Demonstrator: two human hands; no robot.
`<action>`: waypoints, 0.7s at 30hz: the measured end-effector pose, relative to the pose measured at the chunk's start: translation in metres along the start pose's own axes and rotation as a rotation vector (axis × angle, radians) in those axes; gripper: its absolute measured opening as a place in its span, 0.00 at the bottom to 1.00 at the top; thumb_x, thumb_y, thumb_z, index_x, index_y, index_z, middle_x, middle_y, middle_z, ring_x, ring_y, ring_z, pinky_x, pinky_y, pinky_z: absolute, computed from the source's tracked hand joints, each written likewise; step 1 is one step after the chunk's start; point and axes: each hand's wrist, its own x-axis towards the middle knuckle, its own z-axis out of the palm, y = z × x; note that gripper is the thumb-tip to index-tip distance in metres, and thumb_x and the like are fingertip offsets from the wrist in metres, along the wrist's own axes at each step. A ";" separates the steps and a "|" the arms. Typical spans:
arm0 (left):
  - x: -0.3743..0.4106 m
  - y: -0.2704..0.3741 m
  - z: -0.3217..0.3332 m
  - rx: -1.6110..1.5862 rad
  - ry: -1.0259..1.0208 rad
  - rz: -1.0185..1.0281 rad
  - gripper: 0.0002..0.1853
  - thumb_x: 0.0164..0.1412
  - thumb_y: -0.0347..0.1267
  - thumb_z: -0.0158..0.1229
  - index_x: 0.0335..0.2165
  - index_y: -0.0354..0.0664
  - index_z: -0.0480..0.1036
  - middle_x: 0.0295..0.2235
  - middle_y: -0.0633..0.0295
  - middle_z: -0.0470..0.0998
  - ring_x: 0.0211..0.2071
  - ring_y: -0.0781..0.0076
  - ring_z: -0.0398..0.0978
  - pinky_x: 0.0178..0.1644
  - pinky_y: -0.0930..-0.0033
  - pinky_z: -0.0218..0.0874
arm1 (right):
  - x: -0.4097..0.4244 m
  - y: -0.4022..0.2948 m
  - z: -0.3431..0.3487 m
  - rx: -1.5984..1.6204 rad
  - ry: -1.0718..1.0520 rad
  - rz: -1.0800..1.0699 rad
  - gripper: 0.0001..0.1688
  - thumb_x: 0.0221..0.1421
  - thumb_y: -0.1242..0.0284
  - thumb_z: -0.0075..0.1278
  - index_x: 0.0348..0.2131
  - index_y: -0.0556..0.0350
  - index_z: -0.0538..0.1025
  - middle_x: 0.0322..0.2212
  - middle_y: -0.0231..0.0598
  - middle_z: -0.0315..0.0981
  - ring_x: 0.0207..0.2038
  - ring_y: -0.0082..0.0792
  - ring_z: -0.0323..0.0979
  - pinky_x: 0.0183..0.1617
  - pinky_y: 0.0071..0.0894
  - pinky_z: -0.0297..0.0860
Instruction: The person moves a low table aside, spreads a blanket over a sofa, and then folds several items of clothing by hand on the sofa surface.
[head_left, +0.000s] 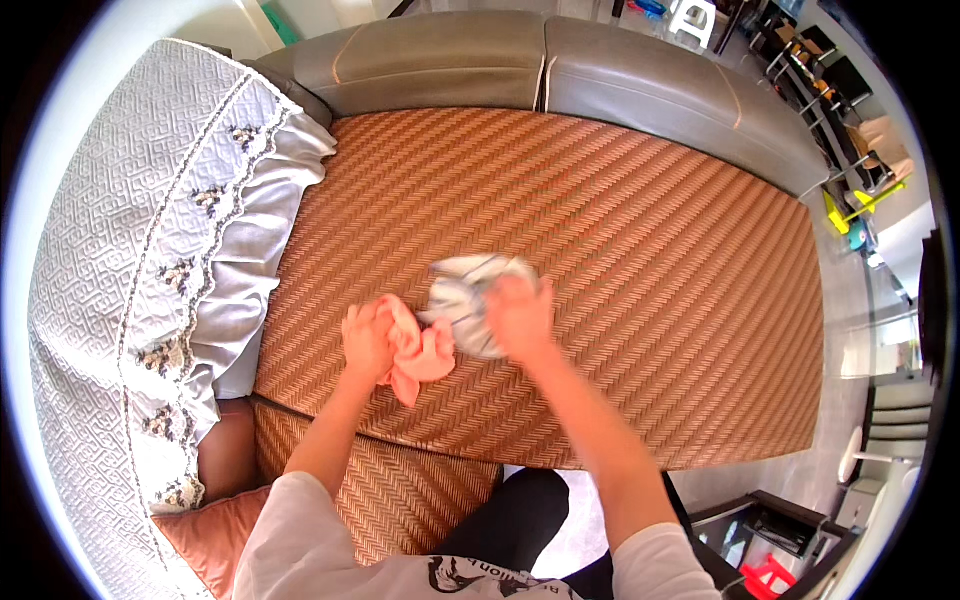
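Note:
A crumpled coral-pink cloth (420, 356) hangs in loose folds from my left hand (367, 337), which grips it just above the woven mat (637, 300). To its right, my right hand (521, 311) is on a white cloth with dark stripes (469, 292), bunched up near the middle of the mat. Motion blurs that hand and the striped cloth, and the fingertips are partly hidden. The two cloths lie close together, and I cannot tell whether they touch.
The mat covers a sofa seat with a grey leather backrest (450, 64) along its far side. A white quilted cover with lace trim (120, 225) drapes over the left side. Near my left elbow is a brown cushion (217, 532). A glass-topped table (757, 525) stands at lower right.

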 end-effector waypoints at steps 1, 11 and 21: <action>0.020 0.007 0.007 0.019 0.019 -0.030 0.16 0.47 0.28 0.60 0.39 0.48 0.79 0.43 0.61 0.77 0.45 0.53 0.71 0.49 0.52 0.61 | 0.016 0.048 0.001 -0.046 -0.018 0.076 0.13 0.61 0.66 0.46 0.39 0.44 0.82 0.49 0.35 0.73 0.56 0.37 0.68 0.59 0.82 0.56; 0.107 0.002 0.067 0.182 0.069 -0.279 0.09 0.54 0.33 0.56 0.36 0.49 0.76 0.38 0.61 0.75 0.44 0.55 0.71 0.47 0.51 0.60 | -0.102 0.280 -0.128 -0.486 0.083 1.069 0.18 0.52 0.59 0.52 0.39 0.47 0.80 0.43 0.50 0.75 0.44 0.53 0.74 0.45 0.57 0.74; 0.106 0.022 0.064 0.050 0.040 -0.318 0.13 0.57 0.38 0.56 0.42 0.51 0.77 0.44 0.61 0.76 0.47 0.56 0.70 0.53 0.52 0.57 | 0.064 -0.006 0.029 0.110 -0.062 0.073 0.09 0.50 0.65 0.56 0.27 0.50 0.79 0.31 0.35 0.76 0.40 0.37 0.75 0.46 0.54 0.69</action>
